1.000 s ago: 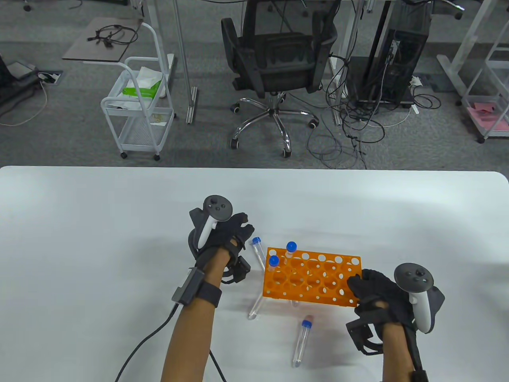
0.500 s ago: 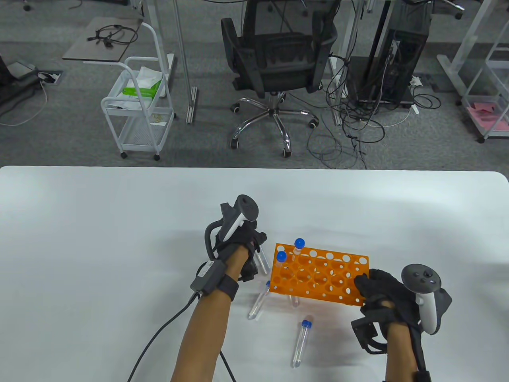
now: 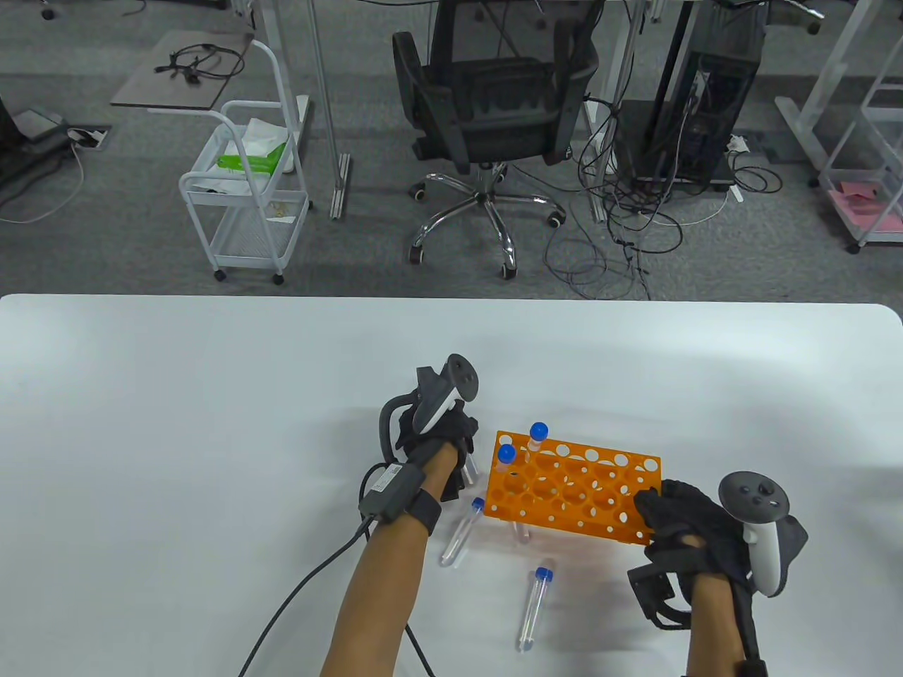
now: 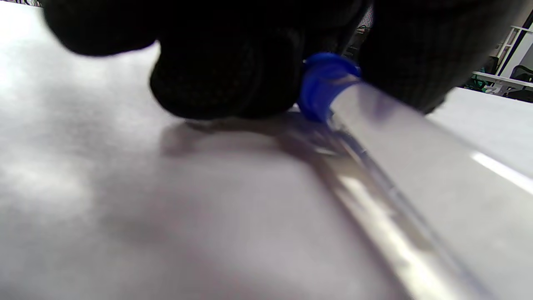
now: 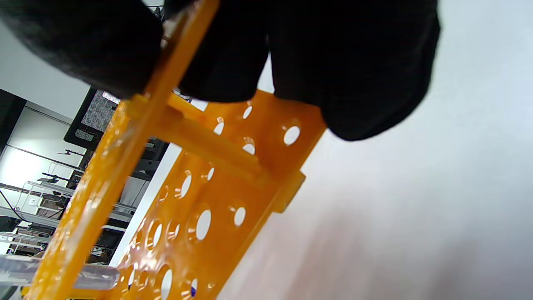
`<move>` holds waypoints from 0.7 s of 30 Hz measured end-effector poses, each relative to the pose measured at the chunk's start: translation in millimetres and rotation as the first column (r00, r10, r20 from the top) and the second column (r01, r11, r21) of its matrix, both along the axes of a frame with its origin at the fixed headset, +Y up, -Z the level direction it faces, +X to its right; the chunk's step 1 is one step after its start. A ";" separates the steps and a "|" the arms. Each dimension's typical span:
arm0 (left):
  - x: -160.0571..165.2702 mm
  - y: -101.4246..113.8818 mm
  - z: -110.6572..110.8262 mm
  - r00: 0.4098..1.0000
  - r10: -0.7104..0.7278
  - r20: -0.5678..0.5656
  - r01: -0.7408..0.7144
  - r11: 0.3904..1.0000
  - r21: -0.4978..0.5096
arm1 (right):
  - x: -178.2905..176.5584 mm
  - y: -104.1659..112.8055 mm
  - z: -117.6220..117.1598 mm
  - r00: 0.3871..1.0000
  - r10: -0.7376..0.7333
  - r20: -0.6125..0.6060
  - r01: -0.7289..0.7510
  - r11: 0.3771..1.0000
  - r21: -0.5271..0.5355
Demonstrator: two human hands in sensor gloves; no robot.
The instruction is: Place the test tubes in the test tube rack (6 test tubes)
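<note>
Table view: two loose tubes lie before rack; office chair behind table.

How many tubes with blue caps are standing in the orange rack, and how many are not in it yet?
Standing in the orange rack: 2
Lying loose on the table: 2
Under the left hand's grip: 1
Total: 5

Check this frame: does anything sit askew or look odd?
Yes. The orange perforated plastic rack is lifted and tilted, gripped at its end by the right hand, so its two blue-capped tubes lean. Two clear tubes lie loose on the white table.
</note>
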State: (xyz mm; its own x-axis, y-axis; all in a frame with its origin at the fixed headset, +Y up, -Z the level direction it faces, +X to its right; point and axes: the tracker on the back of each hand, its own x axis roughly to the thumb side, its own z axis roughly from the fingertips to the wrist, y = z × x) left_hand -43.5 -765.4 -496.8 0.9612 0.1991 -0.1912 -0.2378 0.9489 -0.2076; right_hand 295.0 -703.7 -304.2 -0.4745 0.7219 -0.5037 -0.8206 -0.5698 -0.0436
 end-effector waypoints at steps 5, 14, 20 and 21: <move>1.0 -0.6 1.3 1.000 -0.002 -0.005 0.002 1.000 0.021 | 0.2 0.0 0.3 1.000 -0.007 -0.002 0.007 1.000 0.000; -6.5 -0.5 7.4 0.999 -0.005 -0.041 0.007 0.998 0.058 | -0.2 -0.2 -0.7 1.000 -0.010 -0.017 0.010 1.000 0.004; -21.2 16.9 19.1 0.997 0.057 -0.045 -0.052 0.992 0.113 | -6.4 2.3 -0.3 0.999 -0.003 -0.044 0.003 1.000 0.014; -23.9 21.9 22.3 0.996 0.075 -0.040 -0.069 0.989 0.130 | -7.2 2.0 -0.5 0.999 -0.004 -0.047 0.004 1.000 0.013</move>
State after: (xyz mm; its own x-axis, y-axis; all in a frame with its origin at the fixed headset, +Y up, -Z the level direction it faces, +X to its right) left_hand -67.4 -743.5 -474.4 0.9344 0.2933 -0.2023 -0.3130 0.9470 -0.0727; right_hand 287.8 -701.6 -304.7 -0.4946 0.7301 -0.4716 -0.8241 -0.5663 -0.0123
